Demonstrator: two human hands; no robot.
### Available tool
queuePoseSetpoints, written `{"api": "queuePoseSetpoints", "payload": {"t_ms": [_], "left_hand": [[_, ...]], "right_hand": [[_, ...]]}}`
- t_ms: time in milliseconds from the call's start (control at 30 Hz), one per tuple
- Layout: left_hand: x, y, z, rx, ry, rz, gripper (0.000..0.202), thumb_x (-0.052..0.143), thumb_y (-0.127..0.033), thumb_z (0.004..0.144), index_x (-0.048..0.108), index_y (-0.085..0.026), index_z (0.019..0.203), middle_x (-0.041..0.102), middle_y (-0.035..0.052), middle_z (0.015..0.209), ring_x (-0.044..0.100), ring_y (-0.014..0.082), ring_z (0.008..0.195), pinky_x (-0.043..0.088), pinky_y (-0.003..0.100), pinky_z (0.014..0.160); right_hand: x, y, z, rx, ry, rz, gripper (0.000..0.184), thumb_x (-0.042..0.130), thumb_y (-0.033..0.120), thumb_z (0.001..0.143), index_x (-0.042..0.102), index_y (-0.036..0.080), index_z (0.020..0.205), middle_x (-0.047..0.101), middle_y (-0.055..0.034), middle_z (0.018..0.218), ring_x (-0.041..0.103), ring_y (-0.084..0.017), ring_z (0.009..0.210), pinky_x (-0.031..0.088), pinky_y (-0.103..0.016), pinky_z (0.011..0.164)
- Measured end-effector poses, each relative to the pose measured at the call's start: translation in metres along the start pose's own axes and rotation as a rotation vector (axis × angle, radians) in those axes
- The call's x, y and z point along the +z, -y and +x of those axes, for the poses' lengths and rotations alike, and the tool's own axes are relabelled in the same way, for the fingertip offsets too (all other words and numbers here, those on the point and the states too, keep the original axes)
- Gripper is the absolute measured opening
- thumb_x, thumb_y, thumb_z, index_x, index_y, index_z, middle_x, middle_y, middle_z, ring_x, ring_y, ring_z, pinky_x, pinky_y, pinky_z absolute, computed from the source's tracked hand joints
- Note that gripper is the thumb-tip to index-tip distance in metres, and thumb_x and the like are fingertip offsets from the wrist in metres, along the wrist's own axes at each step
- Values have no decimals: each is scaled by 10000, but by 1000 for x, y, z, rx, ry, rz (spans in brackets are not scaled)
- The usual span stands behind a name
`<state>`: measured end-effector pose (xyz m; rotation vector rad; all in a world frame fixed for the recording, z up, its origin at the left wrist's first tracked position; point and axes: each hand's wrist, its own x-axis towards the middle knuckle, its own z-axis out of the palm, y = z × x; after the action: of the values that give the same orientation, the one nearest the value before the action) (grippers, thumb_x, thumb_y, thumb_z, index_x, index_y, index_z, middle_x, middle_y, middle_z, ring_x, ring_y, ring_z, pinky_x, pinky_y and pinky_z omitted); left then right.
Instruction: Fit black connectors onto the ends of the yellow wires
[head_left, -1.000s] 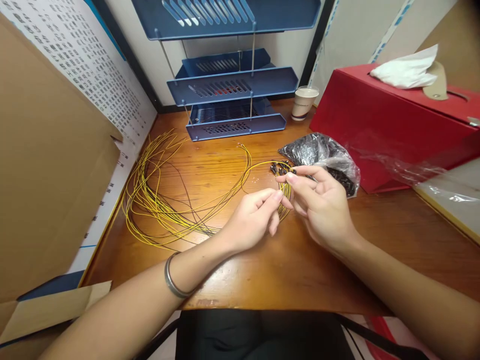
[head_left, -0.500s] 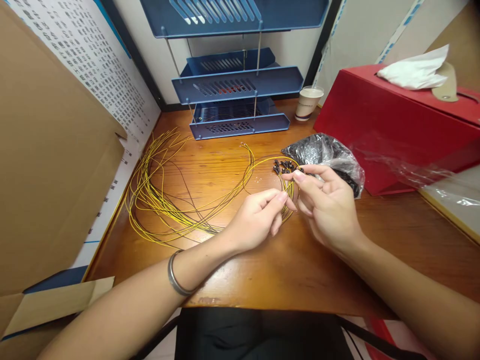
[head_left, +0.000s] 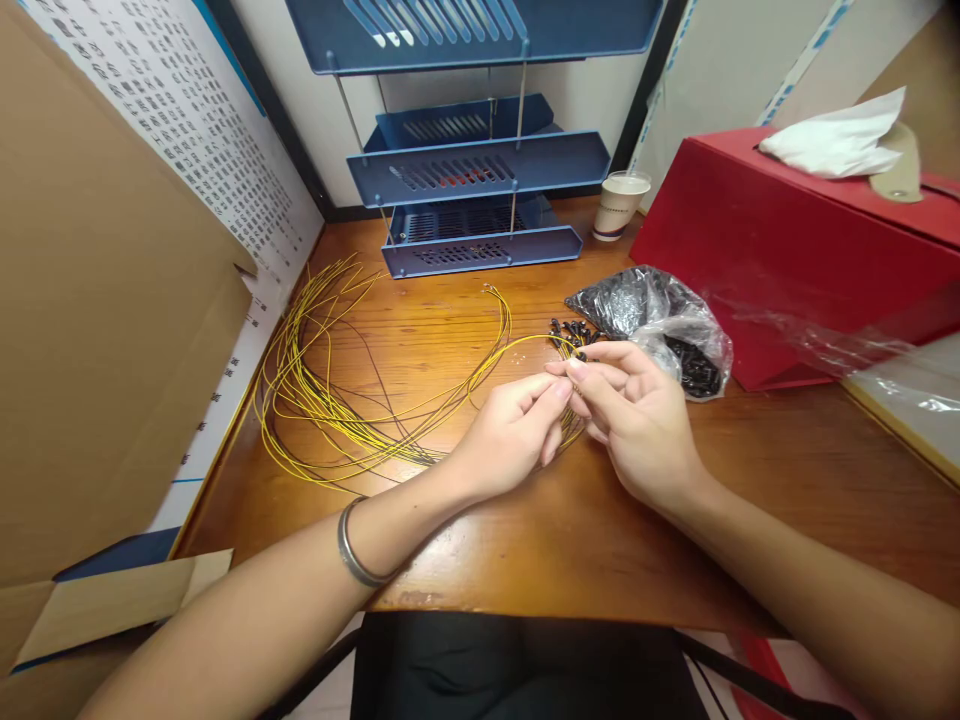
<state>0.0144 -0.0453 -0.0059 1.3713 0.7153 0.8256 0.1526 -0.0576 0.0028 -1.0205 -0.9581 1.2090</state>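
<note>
My right hand [head_left: 645, 410] pinches a thin yellow wire [head_left: 536, 338] between thumb and forefinger, where a small black piece [head_left: 580, 355] shows at the fingertips. Close against it, my left hand [head_left: 517, 425] is closed, thumb pressed on its fingers; what lies in that pinch is hidden. Just behind the fingers lies a cluster of black connector ends [head_left: 576, 328] on yellow and dark wires, partly covered by my hands. These wires run left into a large loose coil [head_left: 300, 400] on the wooden table [head_left: 480, 560].
A clear plastic bag [head_left: 637, 300] of small black parts lies beyond my right hand. Behind stand a blue tiered tray rack [head_left: 480, 255], a paper cup [head_left: 619, 210] and a red tissue box [head_left: 765, 250]. Cardboard [head_left: 112, 300] borders the left side.
My right hand has moved slightly left and down, bringing its fingertips closer to my left hand. The wire's arc has come lower with it. My left hand has barely moved.
</note>
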Motion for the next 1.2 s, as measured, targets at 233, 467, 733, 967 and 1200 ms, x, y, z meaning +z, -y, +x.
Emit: {"api": "queuePoseSetpoints", "payload": {"t_ms": [233,467,733,967,1200], "left_hand": [[1,-2,-3,-33,24,12,369,441,-460,1008,602,-152,886,455,-78,449,379,60,384,323,180,454],[0,-1,-3,-23,20,-6,371,443,-456,1015,603,-149,882,465,-77,450,358,48,367,315,165,434],[-1,-2,-2,-34,2,-37,381,412,-488,1022,581,-163,920,505,-71,468,422,62,345,344,158,385],[0,-4,-2,-13,6,-40,368,418,-447,1021,559,-158,842,483,-71,449,406,56,342,339,150,381],[2,-4,0,-31,15,-73,380,391,-465,1025,527,-169,830,464,-73,434,381,62,336,323,152,371]], "right_hand": [[-10,15,11,-136,-143,20,276,806,311,766,583,243,912,751,-38,907,218,-26,357,147,-249,331],[-7,12,8,-122,-103,17,266,784,327,797,565,247,924,750,-31,914,213,-27,355,151,-251,329],[-7,7,7,-111,-73,56,277,804,303,790,582,224,935,754,-44,865,243,-13,353,180,-208,322],[-9,3,7,-88,-33,77,267,809,310,798,615,208,952,758,-53,889,270,-4,348,195,-180,320],[-8,0,6,-74,-27,54,268,810,306,800,614,195,945,750,-48,852,279,-3,353,198,-166,325]]}}
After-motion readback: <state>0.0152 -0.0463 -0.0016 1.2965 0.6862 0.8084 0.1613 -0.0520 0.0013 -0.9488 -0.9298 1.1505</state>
